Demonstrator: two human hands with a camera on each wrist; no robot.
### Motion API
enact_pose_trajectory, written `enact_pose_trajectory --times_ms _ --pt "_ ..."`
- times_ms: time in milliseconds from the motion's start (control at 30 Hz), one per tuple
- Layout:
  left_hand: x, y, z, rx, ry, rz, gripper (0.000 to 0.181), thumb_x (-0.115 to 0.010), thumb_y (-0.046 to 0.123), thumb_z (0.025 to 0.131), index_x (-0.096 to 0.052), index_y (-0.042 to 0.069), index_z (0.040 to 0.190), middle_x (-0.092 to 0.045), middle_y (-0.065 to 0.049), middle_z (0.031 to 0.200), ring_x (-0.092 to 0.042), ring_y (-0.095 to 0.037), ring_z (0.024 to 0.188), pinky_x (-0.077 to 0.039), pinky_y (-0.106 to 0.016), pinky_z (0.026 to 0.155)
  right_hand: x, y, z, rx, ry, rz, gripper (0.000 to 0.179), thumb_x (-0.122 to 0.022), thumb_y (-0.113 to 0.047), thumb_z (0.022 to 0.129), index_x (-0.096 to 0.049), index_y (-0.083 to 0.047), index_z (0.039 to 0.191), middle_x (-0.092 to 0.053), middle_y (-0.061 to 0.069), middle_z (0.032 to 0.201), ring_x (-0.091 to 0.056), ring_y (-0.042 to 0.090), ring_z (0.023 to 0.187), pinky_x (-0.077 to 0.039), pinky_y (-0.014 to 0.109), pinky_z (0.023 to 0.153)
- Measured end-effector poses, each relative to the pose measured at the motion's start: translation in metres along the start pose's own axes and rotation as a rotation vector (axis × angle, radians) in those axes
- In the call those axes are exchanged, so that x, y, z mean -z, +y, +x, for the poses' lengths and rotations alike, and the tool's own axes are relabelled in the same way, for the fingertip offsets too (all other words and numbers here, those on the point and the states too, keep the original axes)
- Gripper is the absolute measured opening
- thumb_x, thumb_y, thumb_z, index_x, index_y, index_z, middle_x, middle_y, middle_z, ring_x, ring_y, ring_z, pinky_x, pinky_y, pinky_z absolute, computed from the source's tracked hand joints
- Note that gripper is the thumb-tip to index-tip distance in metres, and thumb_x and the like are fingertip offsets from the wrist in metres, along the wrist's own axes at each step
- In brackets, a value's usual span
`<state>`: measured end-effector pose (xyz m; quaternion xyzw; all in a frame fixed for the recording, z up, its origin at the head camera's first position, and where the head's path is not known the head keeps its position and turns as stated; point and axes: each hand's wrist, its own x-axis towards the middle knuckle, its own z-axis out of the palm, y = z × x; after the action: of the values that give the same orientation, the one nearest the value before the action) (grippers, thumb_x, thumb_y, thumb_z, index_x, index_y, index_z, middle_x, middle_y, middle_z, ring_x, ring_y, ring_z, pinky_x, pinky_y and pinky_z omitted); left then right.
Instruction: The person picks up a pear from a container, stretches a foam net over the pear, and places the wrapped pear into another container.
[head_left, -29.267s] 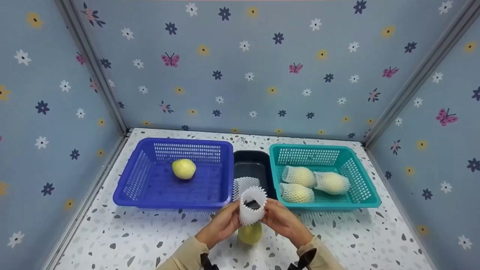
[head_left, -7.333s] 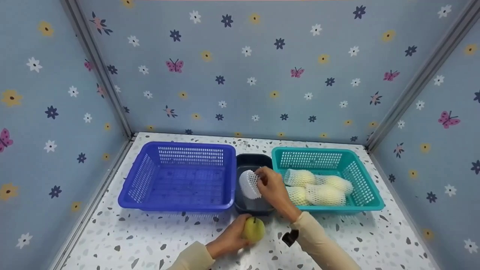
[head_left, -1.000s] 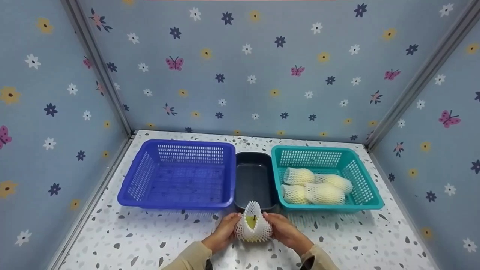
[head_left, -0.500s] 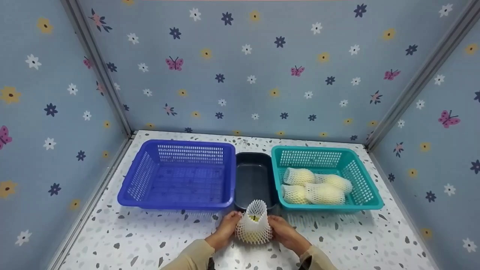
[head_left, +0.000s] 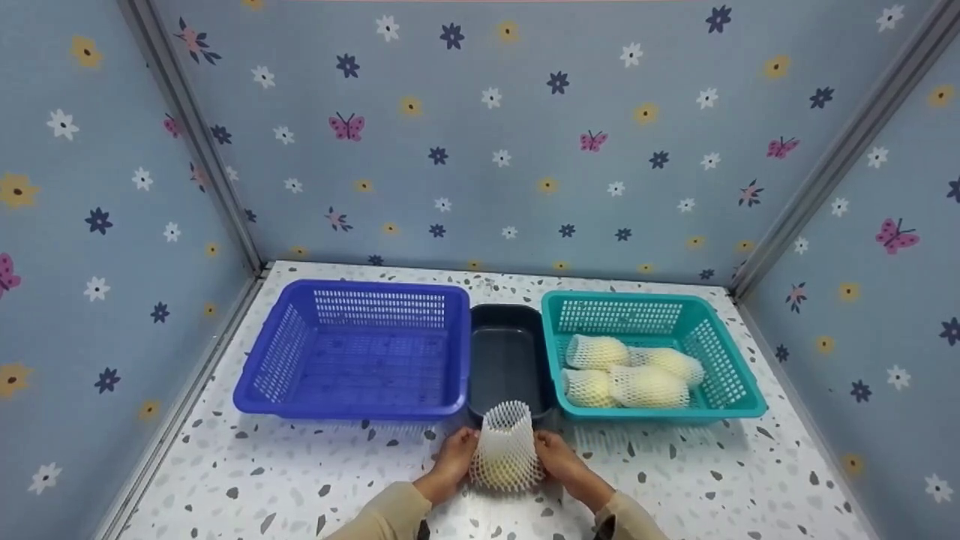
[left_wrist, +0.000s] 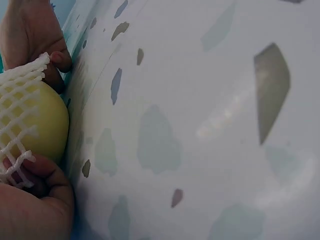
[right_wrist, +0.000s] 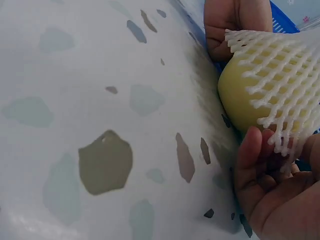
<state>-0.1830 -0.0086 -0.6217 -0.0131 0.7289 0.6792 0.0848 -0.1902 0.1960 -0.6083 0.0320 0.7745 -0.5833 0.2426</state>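
A white foam net sleeve [head_left: 510,439] stands upright over a yellow-green pear [left_wrist: 52,117] at the table's front middle. My left hand [head_left: 452,459] pinches the net's lower edge on the left, thumb and fingers curled at the mesh. On the other side, my right hand [head_left: 564,461] pinches the same edge, as the right wrist view also shows. Bare pear skin [right_wrist: 235,97] bulges out below the mesh in both wrist views. The net's top end rises past the fruit, so the stem is hidden in the head view.
Behind the hands lies a black tray [head_left: 510,360] between a blue basket [head_left: 352,411] at left and a teal basket [head_left: 660,413] at right. Several net-wrapped pears [head_left: 651,386] lie in the teal one. Flowered panels [head_left: 487,127] enclose the speckled table [head_left: 247,465].
Over the last second the net has been drawn down around the pear, and its stem has gone from sight. Earlier, a pear lay in the blue basket and the teal one held fewer.
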Motion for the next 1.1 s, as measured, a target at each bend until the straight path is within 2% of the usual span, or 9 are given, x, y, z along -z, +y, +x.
enact_pose_trajectory --times_ms 100,200,333,467,567,667,800,967,1100 --pt "-0.003 0.000 -0.002 -0.082 0.047 0.076 0.018 -0.046 0.007 0.098 -0.053 -0.002 0.084 -0.045 0.001 0.076 -0.042 -0.014 0.074 -0.037 -0.030 0.068 -0.002 0.004 0.000 0.117 0.053 -0.109 0.030 -0.041 -0.022 0.103 -0.055 0.003 0.109 -0.056 0.005 0.093 -0.050 0.015 0.081 -0.043 0.034 0.073" --pt "-0.004 0.000 -0.003 -0.193 0.079 0.192 0.017 -0.049 0.003 0.096 -0.052 -0.002 0.080 -0.047 -0.001 0.074 -0.042 -0.014 0.071 -0.039 -0.030 0.064 -0.005 0.007 -0.001 0.240 0.128 -0.241 0.022 -0.040 -0.016 0.103 -0.054 0.001 0.106 -0.055 0.006 0.089 -0.049 0.017 0.078 -0.042 0.036 0.070" --pt "-0.003 -0.001 -0.003 -0.301 0.076 0.369 0.017 -0.050 -0.001 0.095 -0.050 0.001 0.078 -0.048 -0.002 0.070 -0.043 -0.014 0.065 -0.039 -0.030 0.058 -0.009 0.009 -0.003 0.325 0.193 -0.422 0.019 -0.040 -0.018 0.104 -0.052 -0.005 0.104 -0.056 0.005 0.084 -0.052 0.018 0.075 -0.043 0.037 0.065" --pt "-0.002 -0.002 -0.003 -0.306 0.063 0.489 0.016 -0.049 0.000 0.096 -0.050 0.003 0.081 -0.052 -0.004 0.071 -0.051 -0.021 0.067 -0.042 -0.035 0.058 -0.013 0.009 -0.004 0.355 0.213 -0.478 0.020 -0.042 -0.022 0.103 -0.054 -0.006 0.102 -0.058 0.004 0.082 -0.054 0.018 0.072 -0.044 0.036 0.062" --pt "-0.001 -0.003 -0.003 -0.299 0.070 0.522 0.015 -0.048 0.001 0.096 -0.049 0.004 0.081 -0.051 -0.005 0.072 -0.053 -0.025 0.069 -0.042 -0.039 0.059 -0.016 0.008 -0.004 0.361 0.210 -0.461 0.019 -0.043 -0.020 0.103 -0.054 -0.005 0.103 -0.058 0.005 0.084 -0.054 0.019 0.075 -0.044 0.037 0.064" --pt "0.000 -0.004 -0.005 -0.335 0.087 0.529 0.017 -0.048 0.001 0.096 -0.047 0.005 0.079 -0.049 -0.004 0.070 -0.052 -0.024 0.067 -0.041 -0.037 0.057 -0.018 0.007 -0.004 0.345 0.201 -0.415 0.019 -0.043 -0.018 0.103 -0.054 -0.003 0.102 -0.057 0.005 0.084 -0.052 0.019 0.075 -0.044 0.037 0.065" --pt "0.001 -0.003 -0.008 -0.363 0.082 0.489 0.019 -0.045 0.000 0.097 -0.044 0.005 0.079 -0.042 0.000 0.067 -0.045 -0.019 0.063 -0.038 -0.032 0.055 -0.021 0.005 -0.003 0.294 0.180 -0.284 0.019 -0.042 -0.018 0.103 -0.053 -0.002 0.100 -0.053 0.004 0.083 -0.050 0.017 0.074 -0.043 0.035 0.065" --pt "0.004 0.005 -0.012 -0.294 0.012 0.358 0.019 -0.037 0.007 0.102 -0.043 0.006 0.084 -0.037 0.002 0.071 -0.039 -0.017 0.068 -0.036 -0.030 0.060 -0.024 0.000 -0.003 0.215 0.135 -0.058 0.020 -0.038 -0.017 0.104 -0.049 0.001 0.104 -0.047 0.003 0.080 -0.046 0.015 0.069 -0.040 0.031 0.061" --pt "0.005 0.013 -0.013 -0.219 0.004 0.299 0.018 -0.033 0.012 0.104 -0.042 0.007 0.089 -0.034 0.001 0.073 -0.037 -0.017 0.069 -0.033 -0.032 0.062 -0.026 -0.007 -0.007 0.203 0.119 0.024 0.023 -0.035 -0.019 0.105 -0.047 0.000 0.108 -0.047 0.003 0.077 -0.046 0.014 0.063 -0.041 0.031 0.056"
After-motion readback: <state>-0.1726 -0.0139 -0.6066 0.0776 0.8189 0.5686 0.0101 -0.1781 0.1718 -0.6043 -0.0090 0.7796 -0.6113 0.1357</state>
